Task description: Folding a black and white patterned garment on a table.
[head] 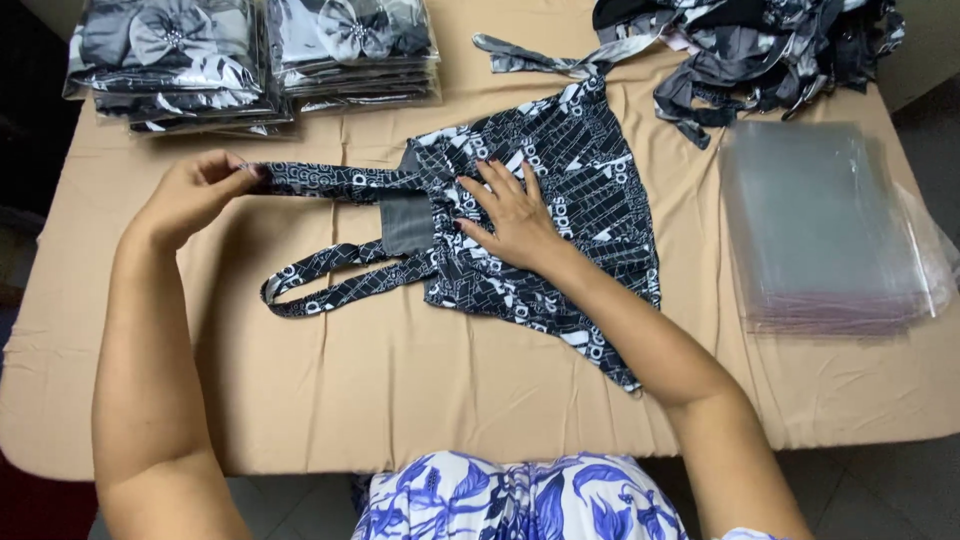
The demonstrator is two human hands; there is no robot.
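Observation:
A black-and-white patterned garment [590, 170] lies flat in the middle of the table, with two long straps running left. My left hand [190, 192] pinches the end of the upper strap [330, 180] and holds it stretched out. My right hand [510, 212] lies flat, fingers spread, pressing on the garment's body near its grey inner lining [408, 218]. The lower strap [335, 280] loops loose on the cloth below.
The table is covered in tan cloth [380, 380]. Two stacks of bagged garments [260, 55] stand at the far left. A heap of loose patterned garments [760, 45] lies at the far right, and a stack of clear plastic bags [825, 225] lies right.

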